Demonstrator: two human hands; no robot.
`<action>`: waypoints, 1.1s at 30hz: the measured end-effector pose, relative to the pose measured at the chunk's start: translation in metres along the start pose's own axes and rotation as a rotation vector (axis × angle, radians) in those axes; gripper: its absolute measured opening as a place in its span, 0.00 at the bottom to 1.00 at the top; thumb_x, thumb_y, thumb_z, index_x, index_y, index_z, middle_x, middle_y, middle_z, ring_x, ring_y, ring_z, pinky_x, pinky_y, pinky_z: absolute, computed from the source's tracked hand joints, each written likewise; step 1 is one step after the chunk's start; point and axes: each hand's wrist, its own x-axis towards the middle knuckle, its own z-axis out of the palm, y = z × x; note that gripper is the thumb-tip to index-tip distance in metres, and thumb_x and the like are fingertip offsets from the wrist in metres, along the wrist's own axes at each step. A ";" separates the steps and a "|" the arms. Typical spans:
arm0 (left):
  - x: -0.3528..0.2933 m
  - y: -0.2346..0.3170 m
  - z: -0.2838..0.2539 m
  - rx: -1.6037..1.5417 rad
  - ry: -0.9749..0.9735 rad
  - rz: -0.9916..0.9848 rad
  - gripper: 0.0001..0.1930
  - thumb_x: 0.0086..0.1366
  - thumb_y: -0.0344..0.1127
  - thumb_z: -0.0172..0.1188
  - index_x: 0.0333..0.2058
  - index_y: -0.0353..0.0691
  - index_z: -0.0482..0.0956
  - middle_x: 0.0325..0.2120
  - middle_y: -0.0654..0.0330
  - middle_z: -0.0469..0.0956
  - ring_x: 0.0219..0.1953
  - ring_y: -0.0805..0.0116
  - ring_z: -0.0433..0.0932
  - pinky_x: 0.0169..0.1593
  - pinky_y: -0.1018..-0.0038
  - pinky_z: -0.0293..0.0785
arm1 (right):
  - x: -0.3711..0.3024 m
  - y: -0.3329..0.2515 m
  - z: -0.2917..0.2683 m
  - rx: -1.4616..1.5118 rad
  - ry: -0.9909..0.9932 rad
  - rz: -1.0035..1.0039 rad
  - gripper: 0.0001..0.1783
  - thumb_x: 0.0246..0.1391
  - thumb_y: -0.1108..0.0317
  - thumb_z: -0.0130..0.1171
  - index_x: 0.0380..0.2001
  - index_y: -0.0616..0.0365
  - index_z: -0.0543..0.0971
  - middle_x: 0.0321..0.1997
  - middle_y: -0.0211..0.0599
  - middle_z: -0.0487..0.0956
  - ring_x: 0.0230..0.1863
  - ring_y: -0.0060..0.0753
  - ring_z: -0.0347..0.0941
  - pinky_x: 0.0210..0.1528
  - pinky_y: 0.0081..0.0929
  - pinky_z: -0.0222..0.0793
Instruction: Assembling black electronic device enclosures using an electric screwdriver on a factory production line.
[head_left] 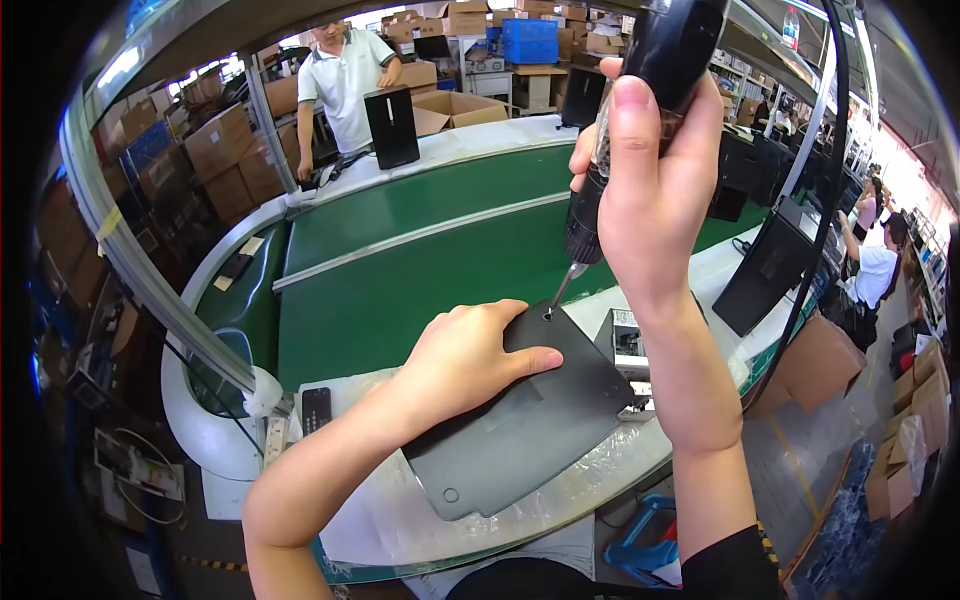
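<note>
A flat black panel [520,420] with rounded corner holes lies slanted on the white worktop in front of me. My left hand [465,355] rests on its far left part, fingers over the edge and thumb stretched across the surface. My right hand [650,180] is wrapped round a black electric screwdriver [585,215], held upright and tilted. Its bit points down into the round hole at the panel's far corner; whether a screw sits there is too small to tell. Beside the panel's right edge is a metal-framed part [630,345], partly covered.
A green conveyor belt [400,265] runs beyond the worktop. Across it a person [345,85] handles a black tower case [391,127]. Another black case [765,265] leans at right. A dark remote-like object [316,408] lies left; a black cable [815,270] hangs at right.
</note>
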 end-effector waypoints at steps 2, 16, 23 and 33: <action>-0.001 0.005 -0.004 -0.017 -0.069 -0.060 0.32 0.53 0.50 0.68 0.49 0.30 0.75 0.37 0.45 0.80 0.38 0.56 0.81 0.45 0.67 0.75 | 0.001 0.001 0.003 0.016 -0.010 0.022 0.17 0.63 0.63 0.49 0.48 0.64 0.63 0.43 0.40 0.75 0.20 0.19 0.69 0.19 0.19 0.67; 0.001 0.002 -0.003 -0.008 -0.058 -0.040 0.31 0.53 0.50 0.68 0.48 0.31 0.75 0.37 0.45 0.80 0.38 0.54 0.81 0.45 0.66 0.75 | 0.001 0.009 0.003 0.019 0.018 0.129 0.17 0.63 0.60 0.50 0.45 0.62 0.64 0.42 0.39 0.75 0.19 0.18 0.70 0.18 0.17 0.67; 0.003 0.002 -0.005 0.003 -0.062 -0.019 0.30 0.53 0.50 0.67 0.48 0.31 0.75 0.36 0.44 0.80 0.37 0.53 0.81 0.44 0.66 0.75 | -0.003 0.014 0.006 -0.006 -0.035 0.186 0.18 0.63 0.60 0.51 0.48 0.62 0.64 0.41 0.37 0.75 0.20 0.17 0.69 0.19 0.16 0.66; -0.002 -0.012 -0.023 -0.002 -0.264 0.221 0.33 0.57 0.43 0.65 0.56 0.30 0.66 0.43 0.41 0.76 0.46 0.51 0.76 0.50 0.67 0.70 | -0.009 0.008 0.008 0.049 -0.099 0.209 0.21 0.63 0.59 0.50 0.52 0.62 0.62 0.43 0.34 0.74 0.20 0.17 0.69 0.20 0.15 0.67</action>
